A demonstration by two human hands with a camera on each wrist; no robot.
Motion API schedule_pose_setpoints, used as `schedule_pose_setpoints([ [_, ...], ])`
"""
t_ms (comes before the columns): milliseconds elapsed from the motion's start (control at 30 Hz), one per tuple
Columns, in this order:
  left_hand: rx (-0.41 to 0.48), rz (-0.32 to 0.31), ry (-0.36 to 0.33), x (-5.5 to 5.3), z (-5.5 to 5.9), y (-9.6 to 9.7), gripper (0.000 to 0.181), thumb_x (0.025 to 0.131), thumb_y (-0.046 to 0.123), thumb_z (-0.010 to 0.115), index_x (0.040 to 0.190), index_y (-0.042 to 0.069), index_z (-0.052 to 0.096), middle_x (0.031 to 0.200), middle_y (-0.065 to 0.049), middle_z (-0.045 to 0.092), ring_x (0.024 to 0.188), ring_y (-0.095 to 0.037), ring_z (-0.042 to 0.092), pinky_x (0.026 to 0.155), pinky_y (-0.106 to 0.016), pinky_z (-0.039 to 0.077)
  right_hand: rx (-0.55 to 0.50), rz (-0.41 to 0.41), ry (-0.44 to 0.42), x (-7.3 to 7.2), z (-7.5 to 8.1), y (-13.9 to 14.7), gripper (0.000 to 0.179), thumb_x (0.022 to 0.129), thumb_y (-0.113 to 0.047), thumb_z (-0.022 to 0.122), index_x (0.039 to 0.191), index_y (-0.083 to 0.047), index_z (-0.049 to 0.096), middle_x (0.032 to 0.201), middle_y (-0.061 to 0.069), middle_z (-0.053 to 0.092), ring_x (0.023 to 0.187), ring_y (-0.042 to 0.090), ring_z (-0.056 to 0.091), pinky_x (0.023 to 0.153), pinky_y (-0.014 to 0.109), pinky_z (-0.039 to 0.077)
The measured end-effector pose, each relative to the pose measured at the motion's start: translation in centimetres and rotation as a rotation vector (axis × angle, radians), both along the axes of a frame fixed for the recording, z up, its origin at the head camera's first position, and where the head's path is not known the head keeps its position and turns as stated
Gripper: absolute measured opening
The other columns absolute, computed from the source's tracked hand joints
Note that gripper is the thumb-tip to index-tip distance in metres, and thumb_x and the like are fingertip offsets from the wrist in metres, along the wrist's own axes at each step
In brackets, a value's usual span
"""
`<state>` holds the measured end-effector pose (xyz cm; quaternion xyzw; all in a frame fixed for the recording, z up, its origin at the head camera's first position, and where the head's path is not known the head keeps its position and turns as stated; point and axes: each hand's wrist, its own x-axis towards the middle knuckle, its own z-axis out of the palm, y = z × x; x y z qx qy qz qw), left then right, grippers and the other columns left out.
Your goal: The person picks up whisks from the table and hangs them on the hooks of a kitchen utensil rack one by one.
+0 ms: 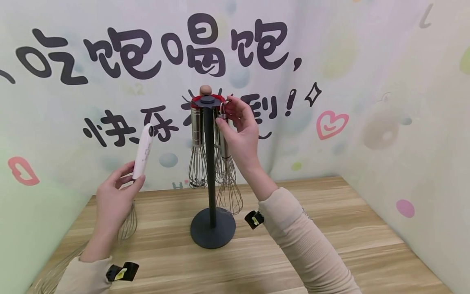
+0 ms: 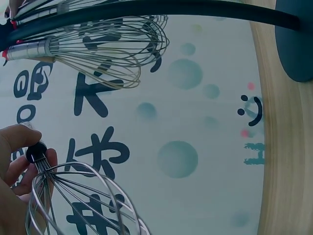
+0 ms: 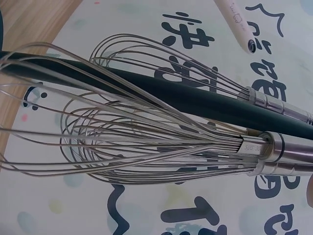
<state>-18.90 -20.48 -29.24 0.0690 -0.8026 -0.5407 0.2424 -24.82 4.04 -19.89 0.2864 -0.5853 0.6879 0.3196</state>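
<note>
In the head view my left hand (image 1: pixel 115 196) holds a white-handled whisk (image 1: pixel 142 153) upright, its wire loops hanging below past the wrist. The left wrist view shows my fingers around its dark collar (image 2: pixel 36 152), with wires (image 2: pixel 93 196) spreading out. At the dark rack (image 1: pixel 210 163), my right hand (image 1: pixel 242 132) pinches a steel-handled whisk (image 1: pixel 225 147) near its hanging ring, close to the red hooks (image 1: pixel 197 99). That whisk's wires (image 3: pixel 122 98) hang beside the post. Another steel whisk (image 1: pixel 197 130) hangs on the rack's left side.
More whisks hang behind the post. A wooden knob (image 1: pixel 205 90) shows behind the rack top. The round base (image 1: pixel 213 239) stands on the wood-grain table (image 1: pixel 301 232). Whisk wires (image 1: pixel 55 271) lie at the front left. A printed wall (image 1: pixel 312 49) rises behind.
</note>
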Motion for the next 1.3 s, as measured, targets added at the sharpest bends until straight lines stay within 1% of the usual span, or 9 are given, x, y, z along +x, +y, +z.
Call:
schedule_pose_setpoints([
  [133, 0.003, -0.006, 0.012, 0.1, 0.4, 0.3, 0.049, 0.089, 0.018, 0.066, 0.136, 0.010, 0.053, 0.127, -0.003, 0.058, 0.093, 0.011, 0.053, 0.075, -0.001, 0.047, 0.003, -0.005, -0.004, 0.0, 0.0, 0.0, 0.047, 0.082, 0.013, 0.062, 0.127, 0.007, 0.050, 0.114, 0.023, 0.055, 0.097, 0.005, 0.054, 0.091, 0.019, 0.049],
  [333, 0.017, -0.020, 0.029, 0.2, 1.3, 0.8, 0.050, 0.089, 0.015, 0.065, 0.137, 0.011, 0.052, 0.122, 0.005, 0.057, 0.093, 0.012, 0.053, 0.077, 0.000, 0.047, 0.006, -0.011, -0.008, 0.0, 0.0, -0.1, 0.047, 0.082, 0.012, 0.062, 0.126, 0.006, 0.050, 0.114, 0.022, 0.056, 0.098, 0.006, 0.054, 0.092, 0.021, 0.049],
  [533, 0.009, -0.035, 0.037, 0.2, 2.0, 1.1, 0.050, 0.090, 0.018, 0.064, 0.138, 0.012, 0.051, 0.127, -0.002, 0.055, 0.097, 0.008, 0.052, 0.076, -0.001, 0.048, 0.010, -0.016, -0.013, 0.0, 0.1, 0.0, 0.046, 0.082, 0.012, 0.062, 0.126, 0.006, 0.051, 0.114, 0.021, 0.056, 0.097, 0.006, 0.054, 0.093, 0.023, 0.050],
  [667, 0.021, -0.036, 0.041, 0.1, 2.2, 1.3, 0.051, 0.089, 0.017, 0.065, 0.138, 0.013, 0.052, 0.125, 0.000, 0.056, 0.097, 0.006, 0.053, 0.075, -0.002, 0.048, 0.012, -0.017, -0.021, 0.0, 0.1, -0.1, 0.046, 0.082, 0.012, 0.062, 0.126, 0.006, 0.051, 0.113, 0.020, 0.056, 0.098, 0.006, 0.054, 0.094, 0.023, 0.050],
  [900, 0.044, -0.061, 0.060, 0.1, 2.4, 1.6, 0.050, 0.088, 0.015, 0.067, 0.136, 0.012, 0.053, 0.120, 0.007, 0.057, 0.098, 0.006, 0.054, 0.076, -0.003, 0.048, 0.011, -0.012, -0.028, -0.2, 0.1, 0.0, 0.045, 0.083, 0.012, 0.061, 0.126, 0.006, 0.050, 0.113, 0.019, 0.056, 0.099, 0.008, 0.054, 0.094, 0.022, 0.049],
  [967, 0.049, -0.067, 0.062, 0.1, 2.4, 1.6, 0.050, 0.088, 0.015, 0.067, 0.135, 0.013, 0.053, 0.121, 0.006, 0.058, 0.098, 0.006, 0.055, 0.076, -0.004, 0.048, 0.011, -0.011, -0.027, -0.2, 0.1, 0.0, 0.045, 0.083, 0.012, 0.061, 0.126, 0.007, 0.050, 0.113, 0.019, 0.056, 0.099, 0.008, 0.054, 0.094, 0.022, 0.049],
  [1100, 0.048, -0.070, 0.043, 0.0, 2.5, 1.7, 0.051, 0.088, 0.017, 0.067, 0.136, 0.015, 0.052, 0.124, 0.002, 0.059, 0.098, 0.008, 0.055, 0.077, -0.003, 0.048, 0.005, -0.009, -0.028, -0.1, 0.1, 0.0, 0.045, 0.083, 0.012, 0.062, 0.126, 0.006, 0.051, 0.113, 0.020, 0.056, 0.098, 0.007, 0.054, 0.094, 0.022, 0.049],
  [1200, 0.050, -0.064, 0.034, 0.0, 2.6, 1.8, 0.051, 0.088, 0.018, 0.068, 0.136, 0.017, 0.052, 0.122, 0.002, 0.061, 0.099, 0.009, 0.056, 0.078, -0.003, 0.048, 0.003, -0.008, -0.029, -0.1, 0.2, 0.0, 0.045, 0.083, 0.012, 0.062, 0.126, 0.006, 0.050, 0.114, 0.020, 0.056, 0.098, 0.007, 0.054, 0.094, 0.023, 0.049],
  [1300, 0.047, -0.062, 0.041, 0.0, 2.7, 1.9, 0.052, 0.087, 0.017, 0.069, 0.136, 0.016, 0.052, 0.120, 0.002, 0.062, 0.098, 0.009, 0.057, 0.078, -0.003, 0.049, 0.004, -0.004, -0.028, -0.1, 0.1, 0.0, 0.045, 0.082, 0.012, 0.062, 0.126, 0.006, 0.050, 0.114, 0.020, 0.056, 0.098, 0.007, 0.054, 0.095, 0.023, 0.049],
])
